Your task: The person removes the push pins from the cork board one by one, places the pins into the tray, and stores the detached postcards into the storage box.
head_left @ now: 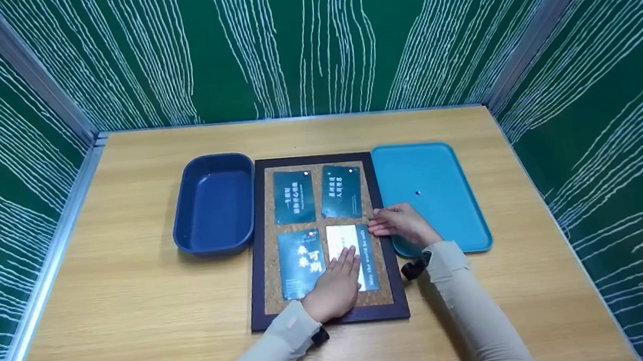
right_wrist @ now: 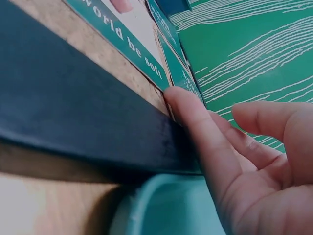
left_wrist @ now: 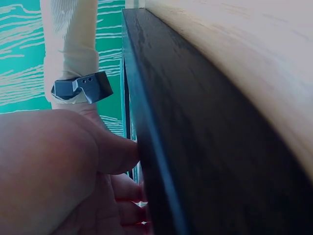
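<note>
A dark-framed cork board [head_left: 386,290] lies on the table with cards on it in two rows. My left hand [head_left: 333,287] rests with extended fingers on the lower right card [head_left: 366,257], which is white with a teal strip of lettering. At that card's upper right corner are the fingertips of my right hand [head_left: 404,224], reaching over the frame's right edge. In the right wrist view, the thumb [right_wrist: 254,117] stands apart from the fingers and nothing shows between them. Teal cards fill the lower left [head_left: 299,262], upper left [head_left: 293,197] and upper right [head_left: 341,191], each with a small pin at its upper right corner.
A deep blue bin [head_left: 214,206] stands against the board's left side. To the right, a shallow turquoise tray [head_left: 443,194] touches the frame and holds one small pin [head_left: 418,193]. Green panels with white wavy lines [head_left: 288,45] enclose the wooden table [head_left: 136,310].
</note>
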Available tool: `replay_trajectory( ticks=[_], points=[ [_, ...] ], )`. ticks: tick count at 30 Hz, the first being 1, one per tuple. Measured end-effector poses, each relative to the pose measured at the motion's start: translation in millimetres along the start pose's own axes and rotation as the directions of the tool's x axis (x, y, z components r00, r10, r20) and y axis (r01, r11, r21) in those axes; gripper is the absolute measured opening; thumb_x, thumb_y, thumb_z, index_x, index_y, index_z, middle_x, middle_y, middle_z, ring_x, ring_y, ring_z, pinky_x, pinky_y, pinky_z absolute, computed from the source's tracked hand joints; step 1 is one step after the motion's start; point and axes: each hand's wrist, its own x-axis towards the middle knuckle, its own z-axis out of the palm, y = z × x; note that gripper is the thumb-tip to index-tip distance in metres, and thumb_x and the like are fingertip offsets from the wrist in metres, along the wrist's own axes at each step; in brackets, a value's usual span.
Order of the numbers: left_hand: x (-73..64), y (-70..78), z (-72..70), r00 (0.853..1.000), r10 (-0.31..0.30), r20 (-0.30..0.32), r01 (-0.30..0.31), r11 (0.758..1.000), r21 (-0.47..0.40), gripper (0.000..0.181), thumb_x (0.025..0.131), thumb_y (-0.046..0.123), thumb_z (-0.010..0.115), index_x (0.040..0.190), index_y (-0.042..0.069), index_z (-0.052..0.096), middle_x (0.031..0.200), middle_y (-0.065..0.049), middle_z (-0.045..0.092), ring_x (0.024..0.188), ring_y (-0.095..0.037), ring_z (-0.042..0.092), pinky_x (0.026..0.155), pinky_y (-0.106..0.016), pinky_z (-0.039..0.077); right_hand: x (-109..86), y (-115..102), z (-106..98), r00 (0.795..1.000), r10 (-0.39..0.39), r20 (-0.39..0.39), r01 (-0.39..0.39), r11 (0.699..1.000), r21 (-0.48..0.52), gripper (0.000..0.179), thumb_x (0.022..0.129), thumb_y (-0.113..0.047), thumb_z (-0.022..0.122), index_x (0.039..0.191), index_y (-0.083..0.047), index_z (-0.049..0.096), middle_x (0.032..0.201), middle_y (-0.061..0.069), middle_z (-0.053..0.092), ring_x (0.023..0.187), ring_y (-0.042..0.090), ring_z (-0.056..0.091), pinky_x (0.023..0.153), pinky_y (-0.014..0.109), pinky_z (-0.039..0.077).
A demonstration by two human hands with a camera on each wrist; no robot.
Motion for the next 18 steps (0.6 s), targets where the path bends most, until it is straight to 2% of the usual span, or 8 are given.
replay_trajectory(
  ticks=[9,18],
  points=[
    [0.7,0.4,-0.4,1.000,-0.016,0.012,0.016,1.000,-0.016,0.055,0.103,0.026,0.038,0.150,-0.001,0.027,0.160,-0.018,0.017,0.149,-0.029,0.016,0.119,-0.040,0.025,0.2,2.4,3.2,1.000,-0.008,-0.027,0.008,1.000,0.016,0.036,0.099,-0.014,0.050,0.121,0.013,0.056,0.093,0.011,0.073,0.082,0.016,0.073,0.077,0.028,0.058],
    [2.5,1.0,0.3,0.999,-0.033,0.020,0.033,0.999,-0.037,0.056,0.102,0.026,0.040,0.150,-0.001,0.026,0.160,-0.018,0.016,0.149,-0.028,0.015,0.120,-0.040,0.023,-0.8,3.7,2.3,1.000,-0.005,-0.022,0.006,0.999,0.041,0.037,0.099,-0.012,0.049,0.125,0.014,0.054,0.097,0.013,0.072,0.084,0.016,0.073,0.080,0.028,0.058]
  ],
)
